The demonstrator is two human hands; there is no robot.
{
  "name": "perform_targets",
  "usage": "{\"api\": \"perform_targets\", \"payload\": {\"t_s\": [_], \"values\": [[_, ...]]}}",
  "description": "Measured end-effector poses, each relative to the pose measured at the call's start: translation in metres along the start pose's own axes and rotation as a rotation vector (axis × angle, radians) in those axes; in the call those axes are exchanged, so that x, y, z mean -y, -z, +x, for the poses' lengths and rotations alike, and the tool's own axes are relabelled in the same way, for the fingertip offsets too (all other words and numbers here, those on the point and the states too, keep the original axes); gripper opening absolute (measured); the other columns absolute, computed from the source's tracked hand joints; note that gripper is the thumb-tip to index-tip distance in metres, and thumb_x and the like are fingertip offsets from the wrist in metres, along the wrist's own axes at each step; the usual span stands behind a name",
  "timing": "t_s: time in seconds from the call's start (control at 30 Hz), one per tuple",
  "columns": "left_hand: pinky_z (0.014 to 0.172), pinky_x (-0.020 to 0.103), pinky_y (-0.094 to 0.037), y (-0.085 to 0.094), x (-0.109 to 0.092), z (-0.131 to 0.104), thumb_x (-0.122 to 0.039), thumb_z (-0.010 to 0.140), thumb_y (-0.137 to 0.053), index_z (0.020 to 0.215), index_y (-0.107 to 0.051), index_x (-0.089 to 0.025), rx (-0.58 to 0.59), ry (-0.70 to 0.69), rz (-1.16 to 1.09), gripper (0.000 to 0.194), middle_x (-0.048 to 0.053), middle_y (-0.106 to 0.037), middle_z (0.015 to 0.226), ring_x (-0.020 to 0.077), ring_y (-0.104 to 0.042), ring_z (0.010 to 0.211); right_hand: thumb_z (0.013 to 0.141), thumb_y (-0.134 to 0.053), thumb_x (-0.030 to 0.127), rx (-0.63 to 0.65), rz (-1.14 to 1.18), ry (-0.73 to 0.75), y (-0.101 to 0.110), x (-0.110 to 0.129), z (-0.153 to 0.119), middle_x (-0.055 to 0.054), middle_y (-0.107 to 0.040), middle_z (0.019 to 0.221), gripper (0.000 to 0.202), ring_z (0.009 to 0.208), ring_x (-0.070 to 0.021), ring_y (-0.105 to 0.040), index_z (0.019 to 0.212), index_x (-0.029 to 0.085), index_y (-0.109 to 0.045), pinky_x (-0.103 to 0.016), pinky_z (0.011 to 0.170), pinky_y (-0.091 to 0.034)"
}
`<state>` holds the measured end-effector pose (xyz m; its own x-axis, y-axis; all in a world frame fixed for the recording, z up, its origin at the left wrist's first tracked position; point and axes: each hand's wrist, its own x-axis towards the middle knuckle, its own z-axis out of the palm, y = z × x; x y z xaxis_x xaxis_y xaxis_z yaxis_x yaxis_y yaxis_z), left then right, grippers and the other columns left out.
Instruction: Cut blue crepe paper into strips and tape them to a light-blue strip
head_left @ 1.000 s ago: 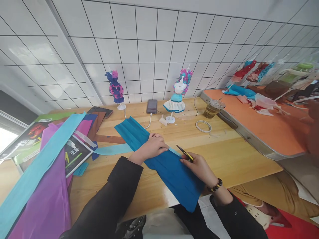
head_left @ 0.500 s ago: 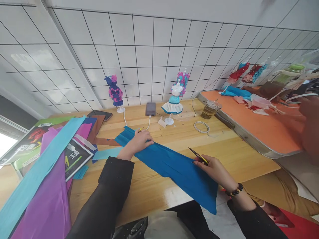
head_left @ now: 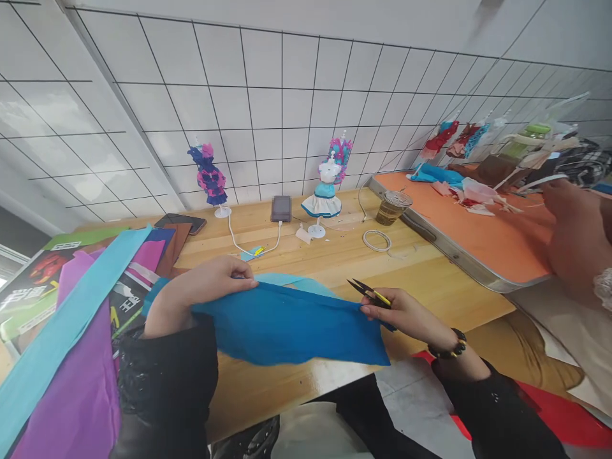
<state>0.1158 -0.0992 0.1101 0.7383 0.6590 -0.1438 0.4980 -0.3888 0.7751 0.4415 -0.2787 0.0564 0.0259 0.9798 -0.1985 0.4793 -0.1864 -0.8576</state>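
Observation:
A blue sheet of crepe-like material (head_left: 296, 325) is stretched between my hands above the wooden table (head_left: 425, 287). My left hand (head_left: 210, 280) pinches its upper edge on the left. At the upper right corner, my right hand (head_left: 396, 311) grips the sheet and also holds small black and yellow scissors (head_left: 368, 293), whose blades point up and left, slightly apart. Part of a light blue strip (head_left: 301, 284) shows just behind the sheet's upper edge.
Coloured sheets (head_left: 81, 344) and magazines lie at left. Along the back stand a purple-dressed figure (head_left: 211, 182), a phone-sized device (head_left: 281, 209), a white-skirted figure (head_left: 325, 197) and a cup (head_left: 394, 207). Tape roll (head_left: 377, 240) lies nearby; another person's arm (head_left: 578, 236) is over the orange table (head_left: 502, 242).
My left hand has moved left and turned, drawing the sheet's upper edge nearly level. The sheet's lower right corner has risen, and a yellow item on the table behind is now uncovered.

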Motion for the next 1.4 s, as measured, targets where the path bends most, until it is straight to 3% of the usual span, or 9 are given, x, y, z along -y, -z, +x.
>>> {"api": "perform_targets", "payload": {"t_s": [0.17, 0.3, 0.43, 0.53, 0.7, 0.83, 1.0, 1.17, 1.4], "values": [[0.057, 0.022, -0.035, 0.004, 0.017, 0.012, -0.045, 0.069, -0.056, 0.065, -0.064, -0.021, 0.169, 0.160, 0.187, 0.025, -0.002, -0.060, 0.064, 0.0156, -0.052, 0.064, 0.074, -0.057, 0.046, 0.006, -0.045, -0.025, 0.002, -0.001, 0.018, -0.002, -0.063, 0.069, 0.030, 0.065, -0.0156, -0.056, 0.081, 0.017, -0.064, -0.025, 0.058, -0.043], [0.064, 0.025, -0.039, -0.016, 0.034, 0.037, -0.033, 0.068, -0.054, 0.076, -0.063, -0.020, 0.252, 0.255, 0.416, 0.018, 0.000, -0.063, 0.077, 0.0184, -0.056, 0.075, 0.070, -0.060, 0.040, -0.036, -0.128, -0.045, 0.003, -0.024, 0.036, -0.003, -0.065, 0.076, 0.027, 0.069, -0.0168, -0.057, 0.083, 0.016, -0.064, -0.027, 0.064, -0.044], [0.074, 0.029, -0.041, -0.045, 0.034, 0.051, -0.031, 0.065, -0.059, 0.104, -0.059, -0.022, 0.195, 0.304, 0.556, 0.040, 0.006, -0.060, 0.110, 0.0241, -0.055, 0.096, 0.071, -0.058, 0.038, -0.013, -0.182, -0.060, 0.001, -0.036, 0.041, -0.003, -0.066, 0.076, 0.026, 0.071, -0.0183, -0.059, 0.085, 0.017, -0.065, -0.028, 0.065, -0.045], [0.086, 0.035, -0.037, -0.069, 0.020, 0.057, -0.045, 0.069, -0.058, 0.112, -0.055, -0.022, 0.112, 0.161, 0.601, 0.049, 0.009, -0.059, 0.115, 0.0282, -0.050, 0.107, 0.075, -0.055, 0.039, -0.002, -0.219, -0.040, 0.001, -0.032, 0.037, -0.003, -0.067, 0.071, 0.024, 0.070, -0.0182, -0.059, 0.079, 0.017, -0.064, -0.029, 0.067, -0.044], [0.084, 0.032, -0.036, -0.112, -0.001, 0.070, -0.038, 0.084, -0.044, 0.101, -0.062, -0.017, 0.009, -0.171, 0.555, 0.033, 0.011, -0.063, 0.099, 0.0240, -0.053, 0.099, 0.078, -0.052, 0.042, 0.036, -0.217, -0.031, 0.006, -0.018, 0.029, -0.003, -0.067, 0.070, 0.026, 0.069, -0.0176, -0.060, 0.080, 0.018, -0.062, -0.029, 0.067, -0.045], [0.079, 0.028, -0.037, -0.132, -0.004, 0.078, -0.032, 0.085, -0.043, 0.089, -0.066, -0.018, 0.070, -0.335, 0.422, 0.026, 0.006, -0.064, 0.086, 0.0190, -0.055, 0.088, 0.078, -0.051, 0.045, 0.080, -0.195, -0.048, 0.012, -0.009, 0.020, -0.003, -0.068, 0.074, 0.030, 0.070, -0.0183, -0.062, 0.085, 0.018, -0.062, -0.030, 0.067, -0.046], [0.060, 0.023, -0.036, -0.134, -0.008, 0.075, -0.033, 0.083, -0.043, 0.077, -0.064, -0.018, 0.209, -0.320, 0.172, 0.026, 0.002, -0.064, 0.079, 0.0136, -0.055, 0.070, 0.077, -0.053, 0.049, 0.141, -0.119, -0.053, 0.020, -0.002, 0.010, -0.004, -0.067, 0.072, 0.038, 0.069, -0.0180, -0.062, 0.092, 0.016, -0.063, -0.029, 0.065, -0.047], [0.051, 0.022, -0.032, -0.135, -0.008, 0.074, -0.037, 0.080, -0.043, 0.072, -0.061, -0.017, 0.249, -0.215, 0.023, 0.029, 0.000, -0.059, 0.066, 0.0116, -0.049, 0.058, 0.074, -0.056, 0.051, 0.016, -0.182, -0.076, 0.030, -0.017, 0.012, -0.005, -0.067, 0.088, 0.037, 0.082, -0.0204, -0.062, 0.088, 0.017, -0.064, -0.028, 0.070, -0.046], [0.051, 0.023, -0.034, -0.144, 0.004, 0.081, -0.038, 0.078, -0.044, 0.072, -0.062, -0.018, 0.143, -0.125, -0.043, 0.028, 0.000, -0.059, 0.065, 0.0125, -0.050, 0.057, 0.085, -0.038, 0.052, -0.303, -0.549, -0.042, 0.027, -0.020, -0.004, -0.005, -0.063, 0.066, 0.040, 0.062, -0.0178, -0.057, 0.078, 0.019, -0.059, -0.027, 0.056, -0.038]]}}
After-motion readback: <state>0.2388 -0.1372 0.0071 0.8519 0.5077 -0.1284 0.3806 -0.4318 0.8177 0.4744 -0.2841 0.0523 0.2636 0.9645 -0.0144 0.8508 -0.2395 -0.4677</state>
